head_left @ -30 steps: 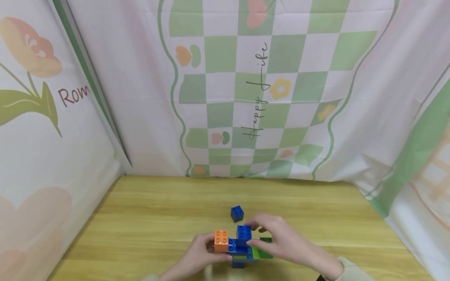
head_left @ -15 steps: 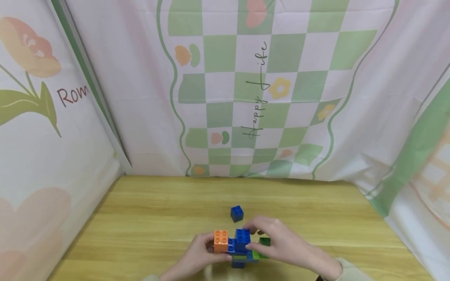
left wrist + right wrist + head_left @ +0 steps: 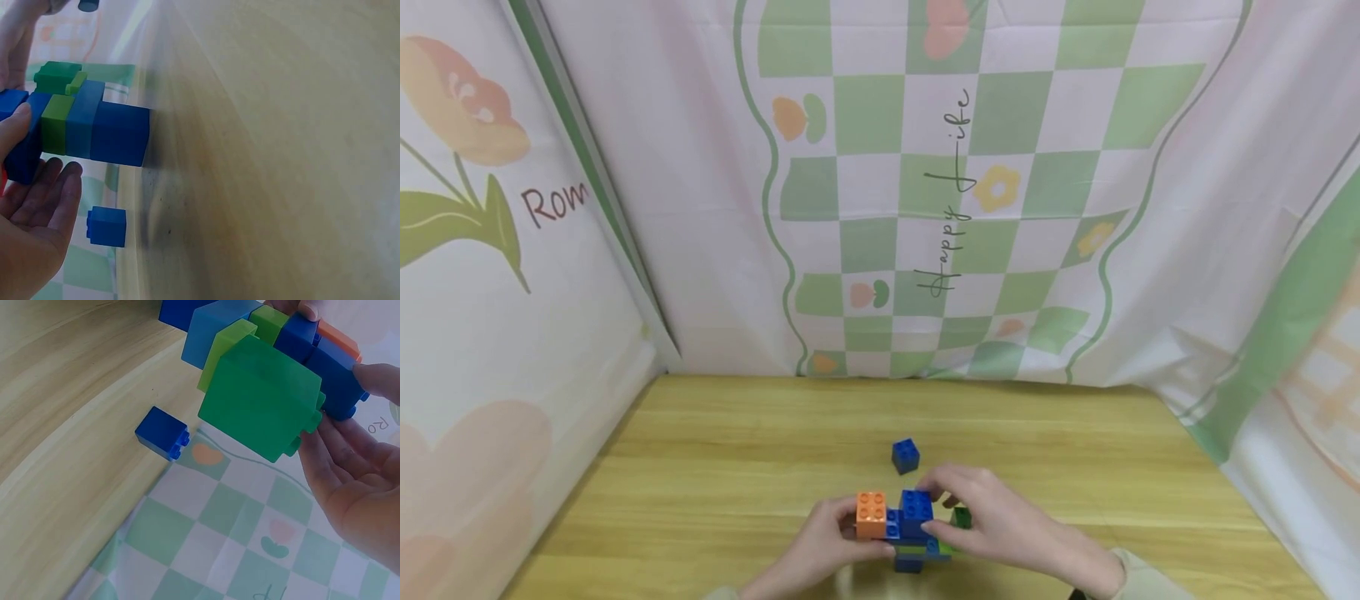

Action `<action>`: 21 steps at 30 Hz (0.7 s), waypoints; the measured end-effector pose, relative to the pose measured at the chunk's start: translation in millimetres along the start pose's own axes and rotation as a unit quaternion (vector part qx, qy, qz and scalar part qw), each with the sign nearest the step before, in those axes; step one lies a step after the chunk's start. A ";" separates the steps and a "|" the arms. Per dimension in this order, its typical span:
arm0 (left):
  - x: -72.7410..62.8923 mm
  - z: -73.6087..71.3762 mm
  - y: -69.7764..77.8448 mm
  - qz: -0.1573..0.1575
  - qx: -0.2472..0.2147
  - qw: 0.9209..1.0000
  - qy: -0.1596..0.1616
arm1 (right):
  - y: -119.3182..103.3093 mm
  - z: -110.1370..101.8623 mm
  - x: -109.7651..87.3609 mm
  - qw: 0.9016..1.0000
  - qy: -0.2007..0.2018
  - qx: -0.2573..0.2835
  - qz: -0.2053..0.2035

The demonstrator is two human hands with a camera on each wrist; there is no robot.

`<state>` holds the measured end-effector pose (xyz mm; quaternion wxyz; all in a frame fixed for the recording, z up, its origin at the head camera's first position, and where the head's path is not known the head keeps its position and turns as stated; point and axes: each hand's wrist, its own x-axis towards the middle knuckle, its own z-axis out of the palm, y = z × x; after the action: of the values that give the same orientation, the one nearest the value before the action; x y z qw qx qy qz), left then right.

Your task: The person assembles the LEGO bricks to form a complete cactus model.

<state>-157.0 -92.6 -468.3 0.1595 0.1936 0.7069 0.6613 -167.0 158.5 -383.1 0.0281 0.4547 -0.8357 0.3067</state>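
My left hand (image 3: 829, 535) grips a structure of toy building bricks at its left end, with the thumb along a long blue brick (image 3: 30, 140). An orange brick (image 3: 872, 515) sits on that end. My right hand (image 3: 1000, 518) pinches a blue brick (image 3: 916, 512) between thumb and fingers, on top of the long blue brick and just right of the orange one. Lower in the stack are a light green brick (image 3: 57, 125), a lighter blue piece (image 3: 85, 119) and a blue bottom brick (image 3: 120, 134). A dark green brick (image 3: 262, 397) juts out on the right, partly behind my right hand in the head view.
A loose blue brick (image 3: 906, 456) stands on the wooden table (image 3: 737, 450) beyond the structure. A printed checked curtain (image 3: 940, 208) hangs along the table's back edge, and more printed cloth (image 3: 512, 333) closes off the left side.
My right hand has shifted slightly left and down with the blue brick, bringing it lower and closer to the orange brick. My left hand stays in place.
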 end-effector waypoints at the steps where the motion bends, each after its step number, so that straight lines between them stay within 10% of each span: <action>1: 0.0 0.0 -0.4 0.001 0.001 1.000 0.000 | 0.0 0.2 0.3 1.000 -0.001 0.002 -0.002; 21: 0.9 -0.6 -1.6 0.006 0.005 1.000 -0.003 | -0.7 2.6 4.7 0.998 0.020 -0.006 -0.051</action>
<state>-158.2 -92.8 -469.8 0.1563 0.2004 0.7087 0.6581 -168.6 153.3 -383.2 0.0637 0.4904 -0.8125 0.3087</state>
